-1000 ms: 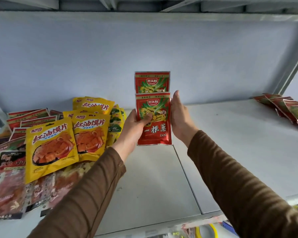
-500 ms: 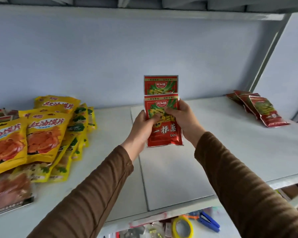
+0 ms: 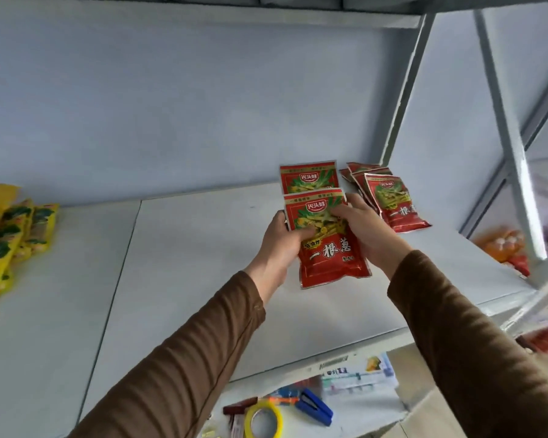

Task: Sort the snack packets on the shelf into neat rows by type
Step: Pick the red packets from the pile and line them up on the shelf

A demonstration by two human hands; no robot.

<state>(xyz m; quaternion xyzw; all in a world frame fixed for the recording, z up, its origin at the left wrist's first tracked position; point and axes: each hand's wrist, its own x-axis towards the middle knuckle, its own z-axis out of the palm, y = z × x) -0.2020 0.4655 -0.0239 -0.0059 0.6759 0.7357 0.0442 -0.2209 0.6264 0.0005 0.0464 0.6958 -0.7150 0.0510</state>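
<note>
Both my hands, left point(image 3: 280, 238) and right point(image 3: 363, 230), grip clamped on two red packets point(image 3: 328, 248), held above the shelf point(image 3: 184, 279), just beside the red pile point(image 3: 393, 200) at right.

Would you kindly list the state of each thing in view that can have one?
Front red packet: held upright in both hands, sealed.
Rear red packet: behind the front one, top showing.
Left hand: gripping the packets' left edge.
Right hand: gripping the right edge.
Red packet pile: lying overlapped on the shelf.
Yellow packets: stacked at far left.
</note>
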